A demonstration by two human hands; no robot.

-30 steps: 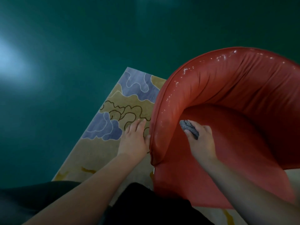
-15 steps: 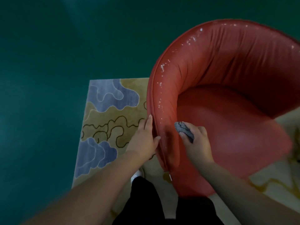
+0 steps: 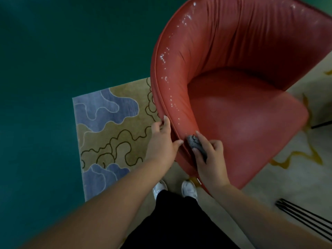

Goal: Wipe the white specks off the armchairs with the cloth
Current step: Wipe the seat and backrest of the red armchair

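Since half a second ago both hands have slid down the near arm of the red armchair (image 3: 239,112) toward its front end, and the head view now looks more steeply down, so white shoes (image 3: 189,189) and black trousers (image 3: 179,221) show at the bottom. Chair is a tub shape, smooth slightly glossy upholstery, gathered into vertical folds on the inside of the back, piped seam along the outer rim. White specks (image 3: 164,57) run in a scattered line along the top of the arm roll and up around the back rim; they thin out near the hands. Right hand (image 3: 209,159) is curled shut around a balled-up grey cloth (image 3: 195,143), coarse knit-like texture; the wad sticks out past thumb and index finger and presses on the arm's front end, just beside the seam. Most of the cloth is buried in the fist. Left hand (image 3: 162,141) lies on the outer side of the arm, fingers nearly straight and together, thumb hooked over the piping, bracing rather than gripping; fingertips partly hidden behind the rim. Thumb tip sits just beside the cloth, not touching as far as I can tell. Chair stands on a rug (image 3: 115,130) with blue cloud shapes and dark squiggle lines on tan, on a dark green floor (image 3: 53,51). Black thin rods (image 3: 305,216) at lower right are cut off, unclear what they are. Chair's right side is out of frame.
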